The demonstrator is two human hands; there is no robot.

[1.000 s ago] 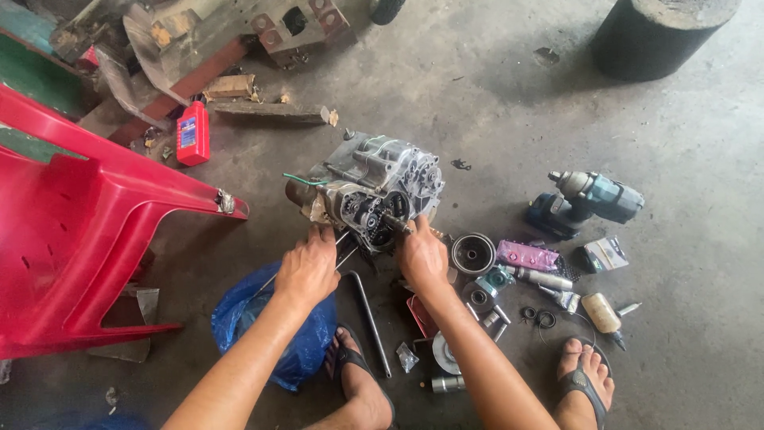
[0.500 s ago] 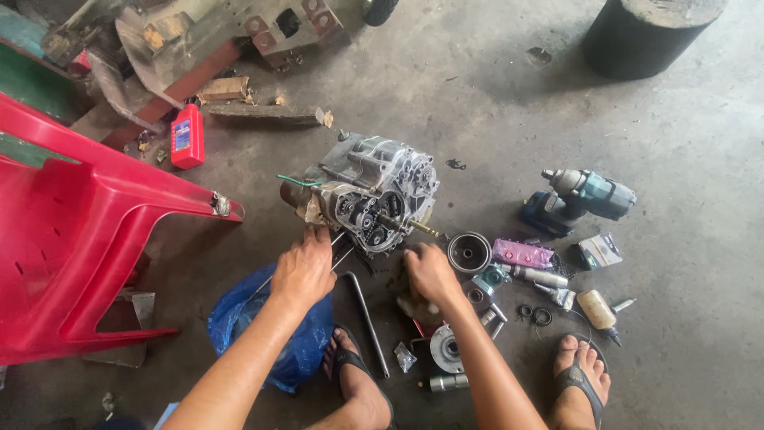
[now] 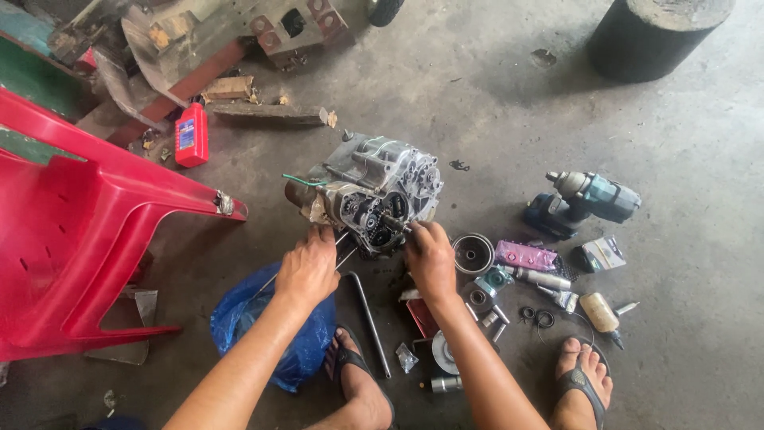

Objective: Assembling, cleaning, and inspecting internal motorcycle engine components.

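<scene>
A grey metal engine block (image 3: 370, 191) with exposed gears sits on the concrete floor in front of me. My left hand (image 3: 309, 269) rests against its lower left edge, fingers curled, with a thin metal rod running under it. My right hand (image 3: 430, 256) touches the block's lower right side near the gears, fingers bent. What either hand grips is hidden under the fingers.
A red plastic chair (image 3: 72, 239) lies at the left. A blue plastic bag (image 3: 239, 318) and a bent metal bar (image 3: 368, 318) lie near my feet. At the right are a cordless impact wrench (image 3: 585, 199), a round drum part (image 3: 473, 253) and several small parts. A red bottle (image 3: 191, 135) stands behind.
My right hand drew back from the engine toward the parts on the floor, then returned to the block's lower right side. My left hand stayed at the lower left edge.
</scene>
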